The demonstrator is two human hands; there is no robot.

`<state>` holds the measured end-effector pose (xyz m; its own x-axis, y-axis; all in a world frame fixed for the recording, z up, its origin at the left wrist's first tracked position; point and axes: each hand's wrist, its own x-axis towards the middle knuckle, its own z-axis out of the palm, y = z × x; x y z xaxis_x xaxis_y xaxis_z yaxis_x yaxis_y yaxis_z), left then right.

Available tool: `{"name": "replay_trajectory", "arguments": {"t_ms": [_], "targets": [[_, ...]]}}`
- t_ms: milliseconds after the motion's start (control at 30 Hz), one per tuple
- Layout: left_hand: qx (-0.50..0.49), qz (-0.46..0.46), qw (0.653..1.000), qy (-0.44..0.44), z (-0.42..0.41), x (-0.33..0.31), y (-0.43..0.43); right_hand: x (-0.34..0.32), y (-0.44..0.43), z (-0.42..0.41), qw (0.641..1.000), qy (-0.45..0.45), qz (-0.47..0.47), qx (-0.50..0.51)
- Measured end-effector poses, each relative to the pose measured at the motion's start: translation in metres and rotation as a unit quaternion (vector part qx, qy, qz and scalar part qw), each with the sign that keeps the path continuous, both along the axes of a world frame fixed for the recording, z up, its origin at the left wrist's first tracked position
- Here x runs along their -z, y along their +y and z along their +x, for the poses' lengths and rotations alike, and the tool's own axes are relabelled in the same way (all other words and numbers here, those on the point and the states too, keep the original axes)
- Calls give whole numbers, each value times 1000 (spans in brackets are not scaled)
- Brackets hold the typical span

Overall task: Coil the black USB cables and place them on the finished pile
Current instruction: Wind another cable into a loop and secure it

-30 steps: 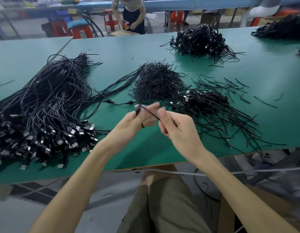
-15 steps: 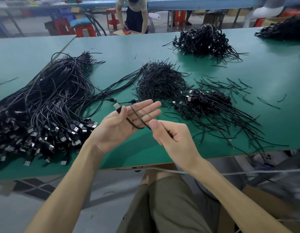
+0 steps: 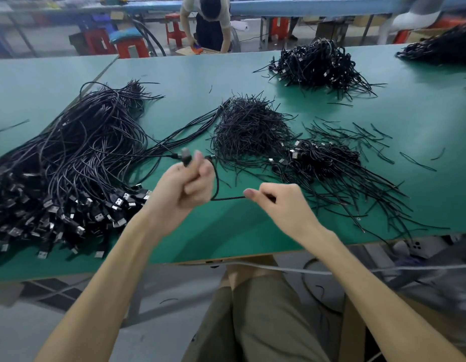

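both hands point(image 3: 183, 185) pinch 1 cable point(image 3: 218, 190)

cables point(image 3: 77, 163): black, silver ends
table point(image 3: 422, 121): green
stools point(image 3: 130, 47): red
shorts point(image 3: 263, 325): olive brown

Open table point(image 3: 226, 231) at near edge, before the tie heap point(image 3: 252, 129). Obstacles left of heap: cable bundle point(image 3: 69, 165); right: coiled pile point(image 3: 326, 160).

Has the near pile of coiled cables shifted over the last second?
No. The pile of coiled cables lies where it did, just right of the heap of short black wires and as far from the near edge of the table.
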<state>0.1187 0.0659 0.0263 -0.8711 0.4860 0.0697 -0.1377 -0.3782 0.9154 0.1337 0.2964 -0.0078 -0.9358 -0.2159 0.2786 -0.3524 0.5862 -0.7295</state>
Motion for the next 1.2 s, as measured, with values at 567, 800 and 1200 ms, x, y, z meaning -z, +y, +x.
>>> {"name": "replay_trajectory", "arguments": {"t_ms": [567, 800, 1200], "targets": [[-93, 240, 958, -123, -1, 4, 15, 4, -42, 26, 996, 75, -16, -44], [-34, -185, 976, 109, 17, 2, 10, -4, -9, -15, 989, 116, 83, 31], [-108, -100, 989, 21, 11, 30, 41, -7, -40, 11, 989, 97, -105, 22]]}}
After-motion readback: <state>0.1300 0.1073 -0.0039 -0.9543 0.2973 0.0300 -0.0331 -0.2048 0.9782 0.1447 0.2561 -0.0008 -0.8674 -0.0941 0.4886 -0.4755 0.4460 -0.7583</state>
